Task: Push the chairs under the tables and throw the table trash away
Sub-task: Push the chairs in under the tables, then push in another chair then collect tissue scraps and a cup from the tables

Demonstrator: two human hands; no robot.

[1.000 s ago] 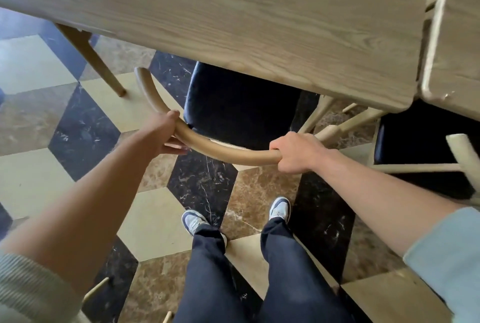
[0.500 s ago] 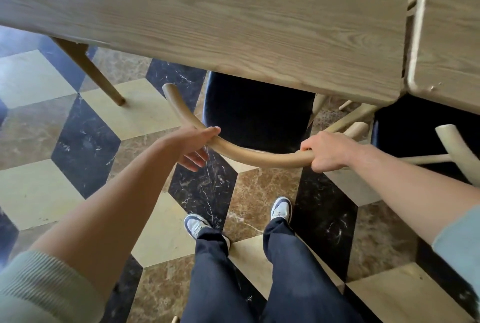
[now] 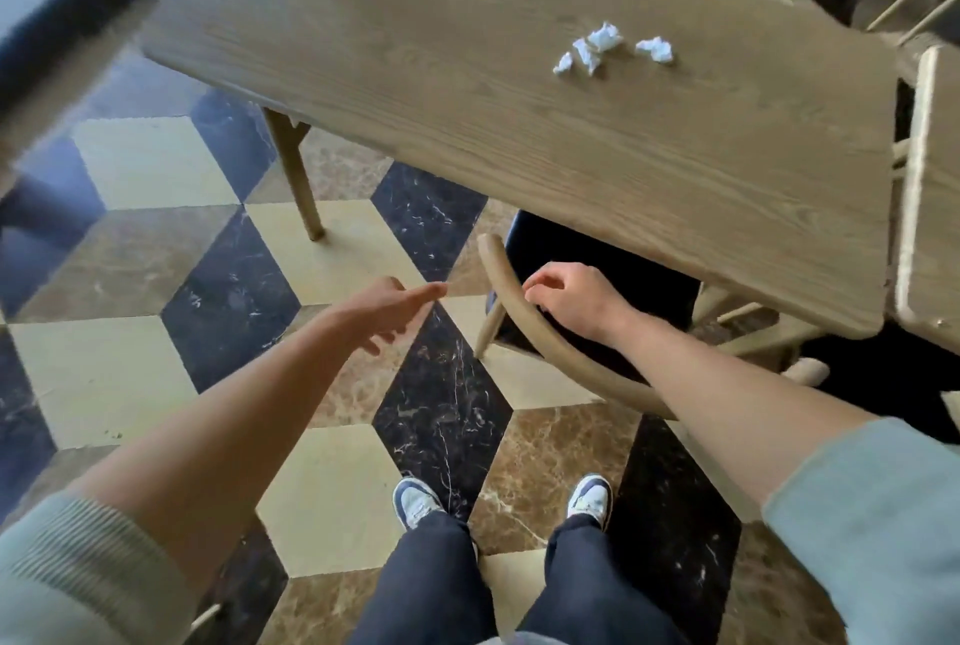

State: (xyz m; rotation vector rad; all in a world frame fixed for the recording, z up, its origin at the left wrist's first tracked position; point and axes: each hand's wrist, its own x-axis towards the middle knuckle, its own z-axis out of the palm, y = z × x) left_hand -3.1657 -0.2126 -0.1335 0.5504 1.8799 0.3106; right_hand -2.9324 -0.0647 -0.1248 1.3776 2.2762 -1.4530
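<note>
The chair (image 3: 545, 327), seat already under the table (image 3: 519, 125), looks rigid and sliding, best pushed at its curved back rail, where the right hand (image 3: 571, 301) hovers loosely curled, gripping nothing, while the left hand (image 3: 387, 314) hangs released; crumpled tissues (image 3: 597, 47) look light and pinchable

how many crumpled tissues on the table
3, clustered on the table toward its far right: a small one at left, a bigger wad in the middle, one at right.
</note>
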